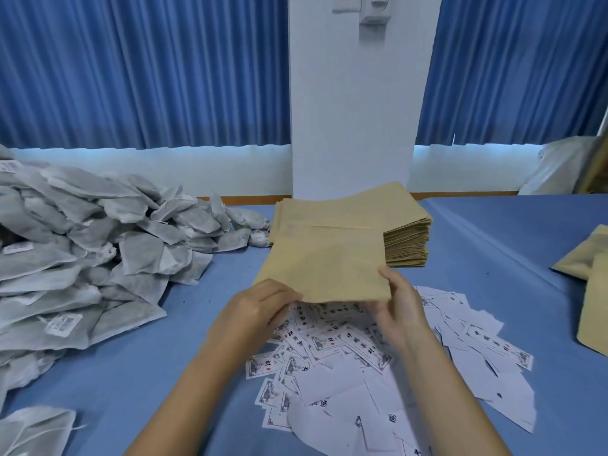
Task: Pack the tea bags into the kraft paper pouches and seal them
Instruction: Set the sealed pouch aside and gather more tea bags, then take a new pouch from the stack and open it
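While both hands work at its near edge, one kraft pouch (320, 264) hangs lifted above the blue table (487, 245), tilted so its far edge overlaps the front of the pouch stack (406, 236). The left hand (260, 307) pinches the pouch's near left corner, thumb on top and fingers curled beneath. The right hand (399, 304) pinches the near right corner, thumb laid over the paper and fingers tucked under. Whether the pouch mouth is parted cannot be told from this angle. Right below the hands lies a scatter of white printed labels (378, 366), some face up, some blank side up. Over on the left, a big heap of grey tea bags (85, 245) spills across the cloth, its edge near the stack. At the far right edge, two more pouches (589, 284) lie flat. Behind it all hang blue curtains (141, 70) on either side of a white pillar (353, 103).
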`<state>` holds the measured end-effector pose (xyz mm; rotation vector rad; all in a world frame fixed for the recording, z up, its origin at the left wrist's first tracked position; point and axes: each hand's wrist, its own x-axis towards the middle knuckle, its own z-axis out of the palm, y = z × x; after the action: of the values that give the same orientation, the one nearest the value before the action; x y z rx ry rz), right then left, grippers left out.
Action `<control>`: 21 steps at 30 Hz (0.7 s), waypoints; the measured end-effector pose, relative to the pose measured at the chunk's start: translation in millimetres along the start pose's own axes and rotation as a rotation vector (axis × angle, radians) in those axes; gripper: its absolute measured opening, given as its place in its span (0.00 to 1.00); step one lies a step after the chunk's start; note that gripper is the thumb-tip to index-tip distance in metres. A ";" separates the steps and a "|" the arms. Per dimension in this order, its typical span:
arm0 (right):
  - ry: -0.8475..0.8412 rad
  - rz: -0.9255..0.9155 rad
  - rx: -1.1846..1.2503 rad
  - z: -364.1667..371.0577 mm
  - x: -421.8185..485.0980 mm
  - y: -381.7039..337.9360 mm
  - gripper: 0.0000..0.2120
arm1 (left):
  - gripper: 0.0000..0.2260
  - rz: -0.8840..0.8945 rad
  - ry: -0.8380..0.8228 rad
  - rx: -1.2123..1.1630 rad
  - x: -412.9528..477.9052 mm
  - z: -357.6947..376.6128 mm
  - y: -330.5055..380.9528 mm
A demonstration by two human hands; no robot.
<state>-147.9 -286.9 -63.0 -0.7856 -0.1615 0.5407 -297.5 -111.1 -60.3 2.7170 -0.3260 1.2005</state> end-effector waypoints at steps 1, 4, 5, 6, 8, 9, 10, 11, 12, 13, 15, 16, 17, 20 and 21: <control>-0.074 0.016 0.122 4.7 -1.1 4.3 0.19 | 0.04 -0.077 0.033 -0.018 0.2 5.2 -1.2; -0.283 0.011 0.074 18.2 -9.1 25.1 0.25 | 0.06 -0.284 0.085 -0.114 4.5 17.2 1.3; -0.310 -0.007 -0.088 19.9 -11.5 35.9 0.24 | 0.05 -0.310 0.081 -0.137 5.3 20.1 3.8; -0.314 -0.030 -0.252 19.8 -12.9 47.0 0.21 | 0.05 -0.324 0.072 -0.162 5.7 22.2 7.2; -0.272 -0.076 -0.421 19.0 -12.7 63.8 0.12 | 0.04 -0.362 0.069 -0.233 5.9 24.3 13.8; -0.254 -0.087 -0.431 18.9 -13.2 67.8 0.10 | 0.04 -0.389 0.080 -0.271 6.1 24.4 15.9; -0.249 -0.093 -0.404 19.3 -14.0 69.2 0.09 | 0.04 -0.417 0.098 -0.304 6.6 23.9 17.3; -0.256 -0.092 -0.358 20.2 -14.2 69.3 0.11 | 0.05 -0.453 0.125 -0.339 7.1 23.8 17.7; -0.275 -0.092 -0.322 21.5 -15.3 68.9 0.12 | 0.07 -0.509 0.149 -0.388 7.4 23.7 17.1; -0.295 -0.096 -0.306 23.0 -16.2 68.3 0.14 | 0.09 -0.583 0.163 -0.458 7.8 23.5 16.1; -0.308 -0.094 -0.328 24.1 -17.5 68.7 0.14 | 0.09 -0.703 0.174 -0.612 6.9 23.6 12.9; -0.299 -0.089 -0.348 24.5 -18.2 68.4 0.11 | 0.08 -0.725 0.171 -0.662 5.6 23.5 11.5; -0.284 -0.083 -0.369 25.0 -18.5 68.3 0.08 | 0.08 -0.731 0.162 -0.692 4.0 23.4 9.8; -0.225 -0.058 -0.418 29.8 -18.4 69.3 0.10 | 0.10 -0.665 0.106 -0.631 1.2 22.0 8.6; -0.195 -0.064 -0.446 32.8 -19.3 69.5 0.10 | 0.12 -0.597 0.086 -0.569 1.0 23.1 9.8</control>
<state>-203.1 -236.0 -88.1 -1.1556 -0.4981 0.5265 -283.1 -125.9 -74.5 2.0436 0.1381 0.8748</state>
